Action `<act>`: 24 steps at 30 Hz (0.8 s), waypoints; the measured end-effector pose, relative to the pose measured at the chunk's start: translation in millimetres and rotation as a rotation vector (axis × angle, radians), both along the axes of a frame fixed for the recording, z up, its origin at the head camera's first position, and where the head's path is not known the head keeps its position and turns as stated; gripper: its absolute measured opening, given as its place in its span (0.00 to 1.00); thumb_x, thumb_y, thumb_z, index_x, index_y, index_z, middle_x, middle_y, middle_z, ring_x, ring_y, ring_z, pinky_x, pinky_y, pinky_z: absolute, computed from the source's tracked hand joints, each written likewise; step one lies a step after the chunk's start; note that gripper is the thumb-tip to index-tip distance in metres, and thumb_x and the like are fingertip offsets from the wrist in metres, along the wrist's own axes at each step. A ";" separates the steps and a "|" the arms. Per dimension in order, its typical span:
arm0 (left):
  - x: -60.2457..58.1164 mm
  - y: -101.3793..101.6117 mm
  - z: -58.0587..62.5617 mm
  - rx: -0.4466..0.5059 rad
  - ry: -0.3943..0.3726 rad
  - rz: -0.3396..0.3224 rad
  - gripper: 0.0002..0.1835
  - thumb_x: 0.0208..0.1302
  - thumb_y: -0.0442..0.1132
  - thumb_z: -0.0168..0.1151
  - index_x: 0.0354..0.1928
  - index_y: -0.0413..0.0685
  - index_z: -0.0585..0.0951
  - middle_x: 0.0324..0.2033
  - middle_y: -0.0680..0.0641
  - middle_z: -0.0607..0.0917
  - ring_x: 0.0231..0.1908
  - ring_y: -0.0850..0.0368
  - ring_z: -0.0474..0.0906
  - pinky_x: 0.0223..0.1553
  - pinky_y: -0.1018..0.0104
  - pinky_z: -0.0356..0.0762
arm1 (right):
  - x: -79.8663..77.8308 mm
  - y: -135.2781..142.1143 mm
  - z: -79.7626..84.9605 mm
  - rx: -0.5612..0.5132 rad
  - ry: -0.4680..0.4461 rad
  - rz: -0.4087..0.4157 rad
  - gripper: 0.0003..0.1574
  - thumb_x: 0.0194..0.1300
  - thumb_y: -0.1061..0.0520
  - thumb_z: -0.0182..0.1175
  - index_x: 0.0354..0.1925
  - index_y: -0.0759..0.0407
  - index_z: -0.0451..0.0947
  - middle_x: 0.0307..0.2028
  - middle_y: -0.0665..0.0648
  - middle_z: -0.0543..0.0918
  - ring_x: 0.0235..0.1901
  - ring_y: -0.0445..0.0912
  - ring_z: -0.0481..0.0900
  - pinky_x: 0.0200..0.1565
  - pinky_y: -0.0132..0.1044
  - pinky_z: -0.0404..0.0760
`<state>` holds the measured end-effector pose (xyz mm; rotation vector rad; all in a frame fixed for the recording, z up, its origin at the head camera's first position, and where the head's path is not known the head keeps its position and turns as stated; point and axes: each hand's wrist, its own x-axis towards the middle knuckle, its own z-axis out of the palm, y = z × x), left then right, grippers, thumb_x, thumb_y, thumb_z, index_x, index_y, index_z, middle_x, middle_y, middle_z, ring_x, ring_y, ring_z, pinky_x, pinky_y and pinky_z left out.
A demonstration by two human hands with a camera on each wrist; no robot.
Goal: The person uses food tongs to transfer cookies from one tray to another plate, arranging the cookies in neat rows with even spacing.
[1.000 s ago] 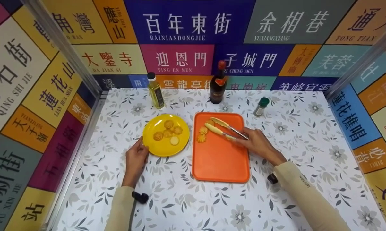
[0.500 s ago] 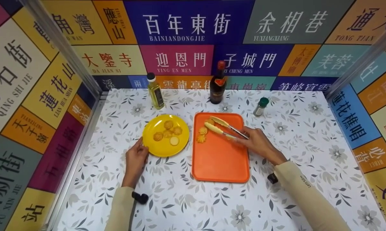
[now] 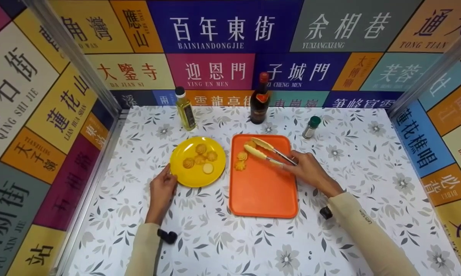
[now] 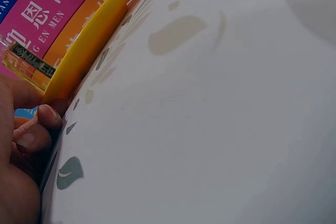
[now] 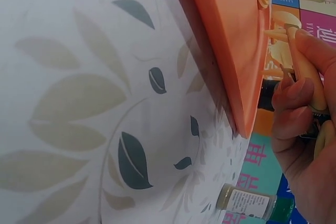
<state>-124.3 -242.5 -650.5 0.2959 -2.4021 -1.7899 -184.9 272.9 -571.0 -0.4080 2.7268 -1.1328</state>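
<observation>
In the head view my left hand (image 3: 163, 186) pinches the near left rim of a yellow plate (image 3: 195, 180). Several piped, swirl-topped cookies (image 3: 201, 148) lie on that plate, along with one pale flat round one (image 3: 208, 168). My right hand (image 3: 310, 173) grips metal tongs (image 3: 256, 152) with cream-coloured ends, held over the orange tray (image 3: 264, 195). Between the spread tong ends, near the tray's far left corner, a cookie (image 3: 251, 144) partly shows. Two more cookies (image 3: 240, 165) sit along the tray's left side. The right wrist view shows fingers curled round the tongs (image 5: 307, 72).
Behind the plate stands an oil bottle (image 3: 187, 113). A dark bottle with a red cap (image 3: 260, 103) is behind the tray. To the right is a small green-capped jar (image 3: 311, 127). Lettered panels (image 3: 211, 71) wall the back and sides of the flower-patterned table (image 3: 230, 245).
The tong ends have spread slightly wider around the cookie at the tray's far left. The left hand, plate and other cookies stay put.
</observation>
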 end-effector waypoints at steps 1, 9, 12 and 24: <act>0.0 0.0 -0.1 0.000 -0.003 0.001 0.33 0.79 0.37 0.63 0.83 0.44 0.70 0.25 0.42 0.81 0.18 0.52 0.74 0.22 0.66 0.73 | 0.0 -0.2 0.2 -0.002 -0.003 -0.002 0.28 0.73 0.43 0.75 0.56 0.63 0.84 0.30 0.54 0.75 0.31 0.51 0.77 0.32 0.35 0.72; -0.5 0.9 0.9 0.016 -0.021 0.014 0.34 0.78 0.37 0.64 0.83 0.44 0.70 0.27 0.41 0.82 0.18 0.52 0.73 0.21 0.66 0.73 | 0.3 -1.5 0.0 -0.017 0.016 0.018 0.29 0.73 0.41 0.75 0.55 0.63 0.85 0.33 0.54 0.80 0.33 0.50 0.79 0.34 0.35 0.76; -0.7 1.2 1.1 0.017 -0.024 0.016 0.34 0.78 0.37 0.63 0.83 0.44 0.70 0.27 0.42 0.82 0.18 0.52 0.73 0.20 0.66 0.73 | 0.6 -2.2 -1.2 -0.027 0.022 0.020 0.29 0.72 0.41 0.75 0.55 0.62 0.85 0.32 0.52 0.81 0.32 0.49 0.79 0.34 0.33 0.77; 0.0 1.8 3.7 0.004 -0.029 0.011 0.34 0.78 0.36 0.63 0.83 0.42 0.69 0.26 0.41 0.82 0.18 0.52 0.73 0.20 0.67 0.73 | 2.0 -3.9 -1.4 -0.035 0.122 0.040 0.23 0.70 0.46 0.78 0.49 0.62 0.86 0.27 0.51 0.78 0.26 0.47 0.75 0.29 0.33 0.71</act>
